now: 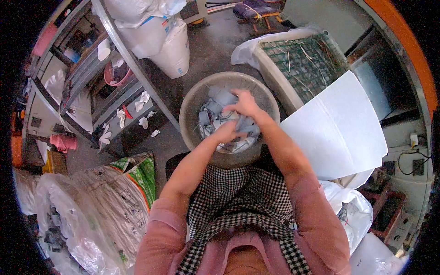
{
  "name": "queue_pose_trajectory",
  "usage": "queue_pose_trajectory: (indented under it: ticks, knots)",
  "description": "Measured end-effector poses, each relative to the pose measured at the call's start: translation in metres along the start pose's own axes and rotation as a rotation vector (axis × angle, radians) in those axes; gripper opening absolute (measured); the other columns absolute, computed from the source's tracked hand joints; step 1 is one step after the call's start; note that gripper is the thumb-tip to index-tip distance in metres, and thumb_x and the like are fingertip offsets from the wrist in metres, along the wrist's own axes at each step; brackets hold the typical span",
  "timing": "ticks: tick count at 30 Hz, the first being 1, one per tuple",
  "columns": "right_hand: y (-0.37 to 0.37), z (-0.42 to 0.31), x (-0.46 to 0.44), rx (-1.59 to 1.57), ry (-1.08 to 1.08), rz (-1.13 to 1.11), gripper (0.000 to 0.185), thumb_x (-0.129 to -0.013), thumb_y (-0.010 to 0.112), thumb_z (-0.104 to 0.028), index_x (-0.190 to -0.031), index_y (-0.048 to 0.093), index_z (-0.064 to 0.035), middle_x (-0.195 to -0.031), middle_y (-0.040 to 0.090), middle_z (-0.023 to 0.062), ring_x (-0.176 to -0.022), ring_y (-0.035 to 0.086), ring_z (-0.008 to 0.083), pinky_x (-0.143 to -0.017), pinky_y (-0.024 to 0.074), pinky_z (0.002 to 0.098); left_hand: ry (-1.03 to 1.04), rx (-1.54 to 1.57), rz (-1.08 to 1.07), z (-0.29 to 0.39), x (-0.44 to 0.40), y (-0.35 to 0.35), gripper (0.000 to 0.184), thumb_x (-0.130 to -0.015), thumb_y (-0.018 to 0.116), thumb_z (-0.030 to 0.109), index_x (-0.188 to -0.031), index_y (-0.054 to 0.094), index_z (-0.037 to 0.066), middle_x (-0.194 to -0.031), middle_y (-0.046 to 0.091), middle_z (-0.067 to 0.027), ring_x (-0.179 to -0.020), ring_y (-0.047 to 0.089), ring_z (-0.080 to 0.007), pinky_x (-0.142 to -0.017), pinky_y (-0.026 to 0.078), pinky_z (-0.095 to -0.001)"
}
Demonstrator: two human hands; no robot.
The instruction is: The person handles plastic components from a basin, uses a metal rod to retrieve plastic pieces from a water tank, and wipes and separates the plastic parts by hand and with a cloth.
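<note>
A wide round tub (190, 119) stands in front of my knees, holding a heap of grey plastic pieces (222, 97) and some whitish bits. Both hands are inside its rim. My right hand (245, 103) reaches in from the right, thumb and fingers apart against the grey pieces at the far side of the heap. Closer to me, my left hand (225, 132) lies over the heap with its fingers spread to the right. No piece is clearly gripped by either hand, and some fingertips are hidden among the pieces.
Behind right stands a rectangular bin (279, 78) with green netting (307, 59). White sheets (337, 130) lean close to my right arm. Full white sacks (167, 46) stand behind left, beside a metal rack (137, 73). Woven and clear plastic bags (82, 215) fill the near left.
</note>
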State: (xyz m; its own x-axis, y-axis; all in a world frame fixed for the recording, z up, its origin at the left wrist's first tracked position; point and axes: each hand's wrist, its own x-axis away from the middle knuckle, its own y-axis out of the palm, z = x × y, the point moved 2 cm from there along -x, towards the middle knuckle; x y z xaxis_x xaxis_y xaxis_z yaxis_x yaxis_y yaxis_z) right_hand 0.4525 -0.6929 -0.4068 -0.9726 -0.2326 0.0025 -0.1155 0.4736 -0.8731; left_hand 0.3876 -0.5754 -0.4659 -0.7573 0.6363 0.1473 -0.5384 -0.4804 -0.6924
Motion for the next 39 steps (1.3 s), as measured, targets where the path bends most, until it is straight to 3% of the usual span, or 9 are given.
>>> queue_pose_trajectory:
  ticks: [3, 10, 14, 19, 26, 29, 31, 32, 39]
  knots:
    - [-0.023, 0.016, -0.002, -0.181, -0.111, 0.399, 0.057, -0.073, 0.066, -0.042, -0.105, 0.054, 0.0034, -0.104, 0.056, 0.024, -0.105, 0.051, 0.0364, -0.088, 0.0414, 0.041, -0.223, 0.694, 0.112, -0.016, -0.008, -0.002, 0.027, -0.081, 0.064, 0.021, -0.101, 0.058, 0.003, -0.087, 0.063, -0.0036, -0.077, 0.057, -0.0142, -0.071, 0.046, -0.0296]
    - [-0.019, -0.023, 0.019, -0.163, 0.068, 0.015, 0.039, -0.087, 0.049, -0.031, -0.107, 0.046, 0.0022, -0.095, 0.057, 0.03, -0.085, 0.058, 0.0418, -0.074, 0.0459, 0.0483, -0.297, 1.304, 0.441, 0.022, 0.004, -0.039, 0.018, -0.082, 0.062, 0.016, -0.089, 0.062, -0.001, -0.083, 0.063, -0.0085, -0.067, 0.058, -0.0148, -0.058, 0.047, -0.0273]
    - [-0.01, -0.028, 0.014, 0.16, -0.072, -0.026, 0.035, -0.086, 0.044, -0.024, -0.118, 0.047, -0.008, -0.125, 0.045, 0.016, -0.095, 0.056, 0.0358, -0.076, 0.0456, 0.0448, -0.461, 0.957, 0.548, 0.001, -0.001, -0.033, 0.064, -0.066, 0.073, 0.041, -0.11, 0.057, -0.002, -0.103, 0.061, -0.0121, -0.092, 0.056, -0.02, -0.079, 0.046, -0.0354]
    - [-0.014, -0.039, 0.013, -0.52, -0.123, -0.053, 0.044, -0.094, 0.032, -0.029, -0.13, 0.035, -0.0043, -0.125, 0.046, 0.0206, -0.113, 0.047, 0.0331, -0.094, 0.0365, 0.0382, -0.137, 0.902, 0.793, 0.007, 0.017, -0.073, 0.055, -0.07, 0.072, 0.038, -0.108, 0.057, 0.002, -0.098, 0.062, -0.009, -0.089, 0.056, -0.0199, -0.076, 0.046, -0.0337]
    - [-0.058, -0.031, 0.035, -0.572, -0.252, -0.035, 0.034, -0.093, 0.046, -0.024, -0.118, 0.047, -0.0014, -0.085, 0.058, 0.0079, -0.067, 0.055, 0.013, -0.059, 0.0445, 0.0257, -0.025, 0.627, 1.027, 0.065, 0.197, -0.199, 0.049, -0.074, 0.07, 0.037, -0.107, 0.058, 0.004, -0.097, 0.062, -0.0056, -0.09, 0.057, -0.0167, -0.082, 0.045, -0.0333]
    - [-0.075, -0.031, 0.055, -0.564, -0.248, -0.059, 0.023, -0.091, 0.049, -0.019, -0.104, 0.055, -0.0001, -0.078, 0.059, 0.006, -0.063, 0.053, 0.0117, -0.057, 0.0438, 0.0248, -0.434, 0.263, 1.17, 0.146, 0.348, -0.261, 0.065, -0.072, 0.065, 0.051, -0.112, 0.054, 0.0, -0.109, 0.058, -0.012, -0.099, 0.054, -0.0274, -0.091, 0.041, -0.0368]
    - [-0.084, -0.006, 0.061, -0.412, -0.294, -0.086, 0.019, -0.091, 0.049, -0.016, -0.093, 0.059, -0.0005, -0.076, 0.06, 0.0067, -0.062, 0.052, 0.0114, -0.056, 0.0431, 0.0254, -0.679, -0.975, 1.12, 0.074, 0.434, -0.307, 0.048, -0.08, 0.056, 0.049, -0.103, 0.062, 0.007, -0.1, 0.062, -0.0161, -0.09, 0.06, -0.027, -0.082, 0.045, -0.0393]
    - [-0.094, -0.013, 0.076, -0.378, -0.264, -0.072, 0.02, -0.091, 0.049, -0.017, -0.092, 0.06, -0.0004, -0.075, 0.06, 0.007, -0.062, 0.052, 0.0113, -0.057, 0.043, 0.0258, -0.996, -0.255, 1.544, 0.189, 0.471, -0.306, 0.044, -0.086, 0.05, 0.045, -0.103, 0.062, 0.006, -0.096, 0.062, -0.0166, -0.083, 0.061, -0.0285, -0.075, 0.046, -0.0418]
    - [-0.178, 0.001, 0.162, -0.158, -0.251, 0.334, 0.028, -0.082, 0.06, -0.02, -0.103, 0.057, -0.0025, -0.096, 0.059, 0.0166, -0.086, 0.058, 0.0296, -0.077, 0.0462, 0.0361, -1.116, -0.724, 1.305, -0.011, 0.677, -0.381, 0.039, -0.086, 0.054, 0.035, -0.105, 0.059, 0.001, -0.099, 0.061, -0.0177, -0.086, 0.059, -0.0275, -0.077, 0.045, -0.0388]
